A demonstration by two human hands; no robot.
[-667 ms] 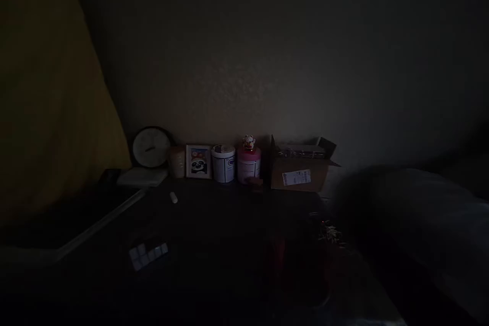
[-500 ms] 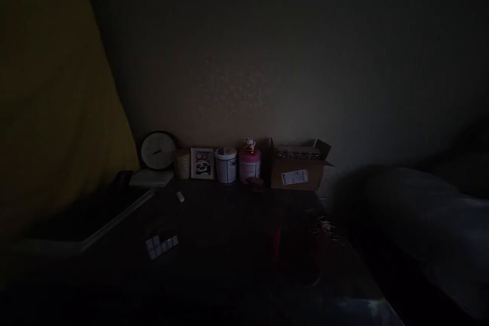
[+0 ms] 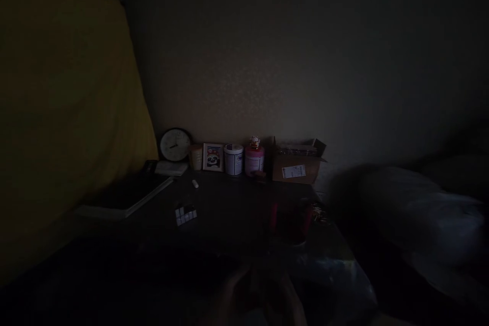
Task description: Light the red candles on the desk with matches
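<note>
Low in the middle of the head view, at the near edge of the dark table (image 3: 233, 204), my left hand (image 3: 229, 293) and my right hand (image 3: 291, 299) are close together, dim and blurred. Their fingers are lost in the dark, and I cannot make out whether anything is between them. Beyond my right hand stands a dark object with red sides (image 3: 273, 219), its shape unclear. A small heap of thin pale pieces (image 3: 319, 212) lies at its right. Farther left is a puzzle cube (image 3: 186, 216) with pale squares.
Along the wall stand a round clock (image 3: 174, 144), a tan cup (image 3: 196, 157), a framed panda picture (image 3: 213, 158), a white tub (image 3: 234, 159), a pink-lidded jar (image 3: 254, 162) with a figurine, and an open cardboard box (image 3: 296, 169). A large book-like slab (image 3: 130, 196) lies left, by a yellow cloth (image 3: 76, 112).
My two hands have come into view at the bottom. The view has shifted, so the tabletop things appear higher, those at the left also farther right.
</note>
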